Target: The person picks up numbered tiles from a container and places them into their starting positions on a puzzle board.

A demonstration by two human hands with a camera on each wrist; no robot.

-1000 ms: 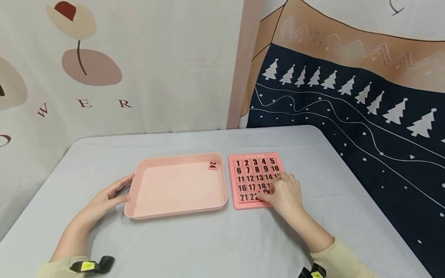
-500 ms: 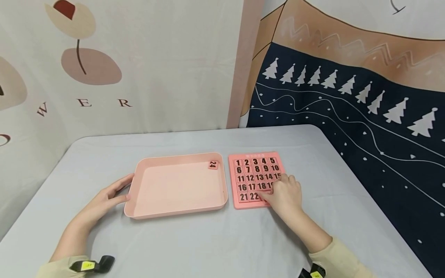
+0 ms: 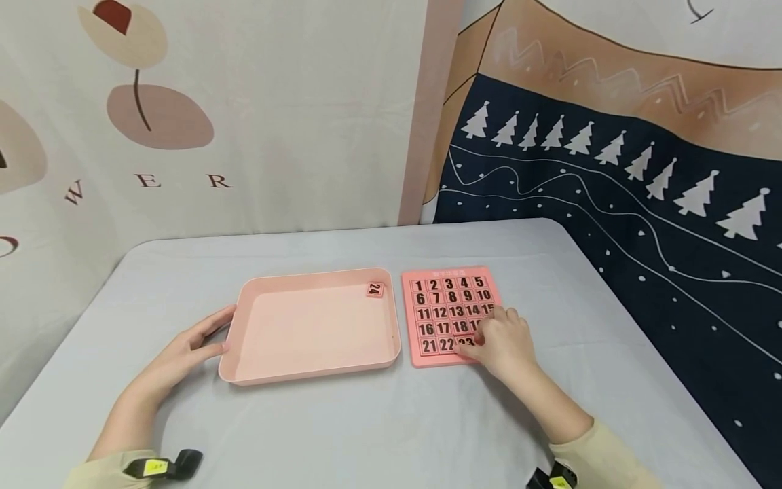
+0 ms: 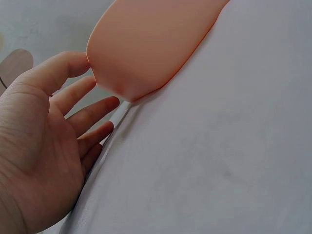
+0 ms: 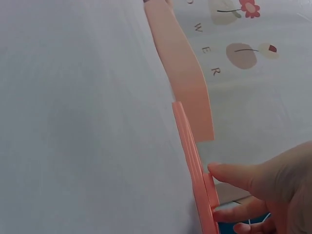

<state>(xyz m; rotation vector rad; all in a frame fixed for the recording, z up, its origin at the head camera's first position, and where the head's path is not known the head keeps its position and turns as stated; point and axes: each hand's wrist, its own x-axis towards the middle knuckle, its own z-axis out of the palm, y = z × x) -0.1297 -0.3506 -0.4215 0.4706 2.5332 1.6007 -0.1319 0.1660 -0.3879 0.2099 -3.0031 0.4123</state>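
Observation:
A pink number puzzle board [image 3: 415,360] lies on the table with black-numbered tiles in rows. My right hand [image 3: 504,343] is over its lower right corner, thumb and index finger pinching the 23 tile [image 3: 466,341] in the bottom row. In the right wrist view, that tile [image 5: 210,190] stands slightly proud of the board [image 5: 187,146] between thumb and finger. The hand covers the tiles at the lower right. My left hand [image 3: 183,350] rests at the left end of a pink tray [image 3: 318,373], thumb and index fingertip at its edge, other fingers loosely extended in the left wrist view.
One loose tile marked 24 [image 3: 375,290] lies turned sideways in the tray's far right corner. The tray stands just left of the board. A pale cloth covers the table [image 3: 342,435]; printed curtains [image 3: 305,136] hang behind it.
The 23 tile, tilted in my right fingers a second ago, now lies nearly level in the bottom row beside 22. My left hand and the tray have stayed put.

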